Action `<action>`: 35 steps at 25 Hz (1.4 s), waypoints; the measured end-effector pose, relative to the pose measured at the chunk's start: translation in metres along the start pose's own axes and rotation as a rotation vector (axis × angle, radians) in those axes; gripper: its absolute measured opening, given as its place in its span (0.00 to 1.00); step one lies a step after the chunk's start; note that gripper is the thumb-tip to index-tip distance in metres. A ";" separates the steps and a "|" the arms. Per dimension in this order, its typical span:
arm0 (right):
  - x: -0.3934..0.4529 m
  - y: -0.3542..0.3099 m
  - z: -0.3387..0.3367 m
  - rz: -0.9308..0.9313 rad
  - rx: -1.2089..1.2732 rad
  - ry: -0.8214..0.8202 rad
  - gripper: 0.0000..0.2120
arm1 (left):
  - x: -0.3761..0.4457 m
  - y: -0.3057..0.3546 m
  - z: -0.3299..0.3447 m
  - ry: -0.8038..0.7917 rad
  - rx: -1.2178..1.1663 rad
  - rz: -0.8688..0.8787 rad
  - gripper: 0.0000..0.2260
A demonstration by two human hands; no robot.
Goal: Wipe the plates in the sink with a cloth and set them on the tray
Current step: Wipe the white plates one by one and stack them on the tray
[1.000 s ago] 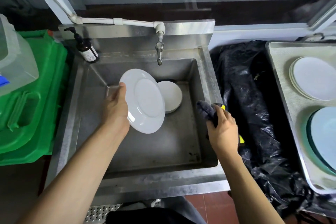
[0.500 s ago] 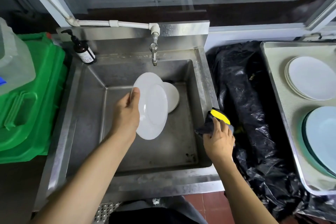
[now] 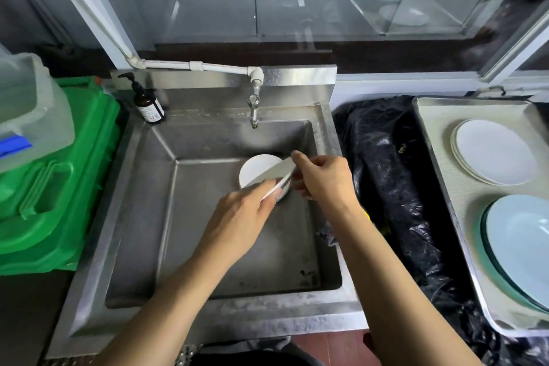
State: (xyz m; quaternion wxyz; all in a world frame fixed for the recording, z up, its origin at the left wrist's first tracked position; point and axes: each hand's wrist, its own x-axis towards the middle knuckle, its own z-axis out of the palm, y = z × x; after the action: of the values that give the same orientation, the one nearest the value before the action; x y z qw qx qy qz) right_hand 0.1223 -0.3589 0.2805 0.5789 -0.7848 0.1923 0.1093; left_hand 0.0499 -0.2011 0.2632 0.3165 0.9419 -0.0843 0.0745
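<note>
Two hands share one plate (image 3: 274, 177) mid-frame above the sink (image 3: 208, 217) — our left hand (image 3: 243, 217) grips its near rim, our right hand (image 3: 323, 178) pinches the far edge, probably handing it rightward toward the tray (image 3: 439, 187).

Soft even daylight; glass glare above; edges bowed; hands slightly blurred.

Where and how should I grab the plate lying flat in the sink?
Probably by its left rim, coming from above and from the left. The flat plate lies on the sink floor near the back wall. Its right part is hidden behind the held plate, which the left hand and right hand grip. Pinch with thumb on top, fingertips under the rim.
</note>
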 end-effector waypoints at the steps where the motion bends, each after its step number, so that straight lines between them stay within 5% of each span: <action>1: 0.000 0.003 -0.001 0.025 -0.047 -0.006 0.18 | -0.004 0.001 0.001 -0.010 0.049 0.041 0.16; 8: -0.017 0.030 0.010 0.025 -0.122 0.032 0.11 | -0.028 -0.023 -0.001 -0.131 0.031 0.086 0.18; 11: -0.029 0.037 0.016 0.018 -0.054 0.091 0.17 | -0.030 -0.032 -0.015 -0.124 0.026 0.062 0.18; 17: -0.056 0.041 0.025 0.017 0.175 0.198 0.19 | -0.026 -0.062 -0.049 0.148 0.034 -0.114 0.13; 24: -0.082 0.050 0.017 0.009 0.272 0.283 0.11 | -0.018 -0.065 -0.066 0.125 -0.343 -0.390 0.13; 35: -0.082 0.084 -0.070 -0.007 0.363 0.359 0.05 | 0.020 0.003 -0.021 0.056 -0.683 -0.445 0.11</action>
State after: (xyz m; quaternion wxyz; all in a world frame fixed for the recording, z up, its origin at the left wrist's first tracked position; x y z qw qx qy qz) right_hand 0.0089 -0.4322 0.2615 0.6672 -0.6756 0.3059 -0.0701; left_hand 0.0672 -0.1933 0.2856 0.6217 0.7754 0.1103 -0.0026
